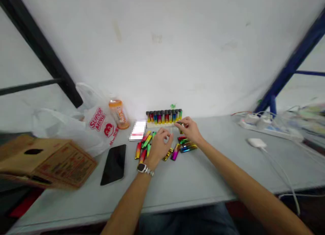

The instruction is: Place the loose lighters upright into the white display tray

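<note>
A row of several upright lighters point(163, 116) with black tops and coloured metallic bodies stands in a pale tray point(158, 125) against the wall. My right hand point(191, 129) is at the tray's right front, thumb and fingers closed on a lighter point(181, 128) that they partly cover. Lower and to the left, my left hand point(161, 144), with a watch at the wrist, hovers over loose lighters. Its fingers are curled together, and whatever they hold is hidden. Red, yellow and green lighters point(146, 142) lie left of it; a pink-and-gold lighter point(175, 151) and others lie to its right.
Left on the grey table point(203, 184) are a black phone point(114, 164), a pixelated white item point(138, 130), an orange-lidded container point(119, 114), a plastic bag point(98, 126) and a cardboard box point(61, 162). A power strip point(271, 128) and white charger point(257, 143) with cables lie right.
</note>
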`<state>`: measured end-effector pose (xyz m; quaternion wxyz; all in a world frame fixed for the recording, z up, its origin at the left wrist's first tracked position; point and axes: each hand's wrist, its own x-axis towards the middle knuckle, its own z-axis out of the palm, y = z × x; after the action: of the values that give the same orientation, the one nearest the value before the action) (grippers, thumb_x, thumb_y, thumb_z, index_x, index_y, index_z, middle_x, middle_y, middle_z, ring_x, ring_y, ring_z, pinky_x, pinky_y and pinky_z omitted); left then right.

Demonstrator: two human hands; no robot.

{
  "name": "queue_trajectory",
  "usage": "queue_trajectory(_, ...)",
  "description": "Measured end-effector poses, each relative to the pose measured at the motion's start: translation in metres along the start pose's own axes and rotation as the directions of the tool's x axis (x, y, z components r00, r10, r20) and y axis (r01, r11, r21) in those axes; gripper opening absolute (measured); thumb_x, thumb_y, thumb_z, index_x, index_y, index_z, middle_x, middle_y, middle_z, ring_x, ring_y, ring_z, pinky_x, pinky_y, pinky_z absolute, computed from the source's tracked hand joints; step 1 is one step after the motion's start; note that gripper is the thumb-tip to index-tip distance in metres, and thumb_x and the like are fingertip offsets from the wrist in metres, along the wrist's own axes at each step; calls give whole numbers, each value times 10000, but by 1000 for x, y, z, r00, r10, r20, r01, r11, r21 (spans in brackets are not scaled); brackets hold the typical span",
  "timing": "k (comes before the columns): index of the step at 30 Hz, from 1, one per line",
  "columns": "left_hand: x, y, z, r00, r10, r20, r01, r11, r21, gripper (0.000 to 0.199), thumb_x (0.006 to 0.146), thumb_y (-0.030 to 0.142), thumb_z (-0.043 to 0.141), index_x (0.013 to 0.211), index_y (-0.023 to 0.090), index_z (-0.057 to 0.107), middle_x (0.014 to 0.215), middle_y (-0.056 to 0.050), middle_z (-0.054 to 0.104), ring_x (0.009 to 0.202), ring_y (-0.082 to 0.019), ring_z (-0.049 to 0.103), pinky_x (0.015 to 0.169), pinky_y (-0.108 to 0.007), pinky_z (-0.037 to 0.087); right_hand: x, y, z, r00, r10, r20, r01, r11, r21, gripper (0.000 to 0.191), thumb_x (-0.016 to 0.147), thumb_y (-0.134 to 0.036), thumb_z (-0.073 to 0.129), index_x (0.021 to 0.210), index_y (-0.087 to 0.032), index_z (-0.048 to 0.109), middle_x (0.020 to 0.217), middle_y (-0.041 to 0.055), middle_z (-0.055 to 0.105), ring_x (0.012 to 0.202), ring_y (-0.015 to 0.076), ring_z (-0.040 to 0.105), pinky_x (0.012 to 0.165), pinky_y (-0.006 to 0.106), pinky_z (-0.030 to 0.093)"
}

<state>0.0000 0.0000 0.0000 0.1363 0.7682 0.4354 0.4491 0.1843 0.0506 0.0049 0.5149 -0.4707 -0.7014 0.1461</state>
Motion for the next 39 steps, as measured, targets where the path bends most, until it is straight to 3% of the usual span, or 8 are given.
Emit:
queue_trajectory(5, 2, 0, 1, 1000, -13, -4, 13, 1000, 0, 278, 938, 291, 529, 694, 184, 606, 825, -18, 566, 714, -126, 530, 689, -281, 427, 33, 19, -19, 988, 93, 127, -95, 995, 11, 303, 808, -413, 691, 944, -152, 763, 754, 59, 731, 557, 150, 622, 582, 277, 495)
queue_trajectory(8, 2, -1, 2, 1000, -18, -7, 18, 1000, 5, 283, 941, 296, 529, 693, 185, 609, 833, -20, 574, 716, -124, 536, 671, -277, 422, 48, 29, -20, 997, 47, 58, -45, 998, -38, 273, 787, -321, 704, 1019, -177, 704, 829, 43, 738, 604, 150, 647, 612, 269, 500)
queue_trajectory(11, 1, -1, 2, 1000, -25, 2, 25, 1000, 18, 282, 941, 299, 530, 699, 186, 619, 835, -20, 576, 721, -126, 537, 658, -276, 415, 58, 35, -17, 1000, -9, 10, 10, 990, -138, 193, 769, -273, 711, 930, -181, 660, 799, 24, 714, 642, 152, 642, 628, 259, 482)
queue_trajectory(16, 1, -1, 1, 999, -34, 10, 34, 999, 22, 277, 938, 289, 531, 698, 183, 620, 827, -22, 576, 737, -131, 539, 659, -274, 414, 72, 38, -11, 995, -46, 86, 68, 963, -261, 39, 784, -203, 679, 801, -168, 671, 743, 22, 709, 677, 156, 637, 675, 256, 453)
queue_trajectory(21, 1, -2, 2, 999, -41, 4, 41, 999, 19, 276, 937, 290, 535, 695, 184, 613, 825, -22, 575, 732, -131, 535, 660, -271, 419, 81, 41, -7, 980, -63, 190, 129, 926, -355, 74, 790, -191, 687, 831, -161, 740, 785, 41, 747, 713, 170, 645, 704, 263, 449)
queue_trajectory(30, 1, -2, 2, 999, -32, -5, 32, 999, 17, 279, 936, 282, 538, 682, 183, 598, 810, -20, 561, 728, -135, 537, 671, -281, 426, 89, 33, 1, 964, -52, 260, 147, 921, -360, 156, 845, -185, 678, 933, -144, 800, 894, 87, 783, 794, 206, 702, 785, 283, 485)
queue_trajectory(33, 1, -2, 2, 1000, -27, -5, 27, 999, 21, 271, 934, 274, 539, 686, 185, 601, 811, -21, 564, 728, -137, 539, 677, -285, 429, 87, 36, 4, 972, -40, 230, 128, 916, -379, 160, 861, -193, 664, 930, -153, 803, 903, 92, 773, 816, 214, 698, 807, 298, 499)
queue_trajectory(39, 1, -1, 1, 999, -40, 3, 40, 999, 26, 271, 934, 275, 539, 687, 186, 605, 823, -20, 568, 718, -133, 536, 685, -288, 435, 69, 41, 10, 997, -63, 54, 79, 926, -369, 241, 877, -183, 623, 1070, -123, 753, 1032, 113, 684, 799, 176, 669, 822, 289, 522)
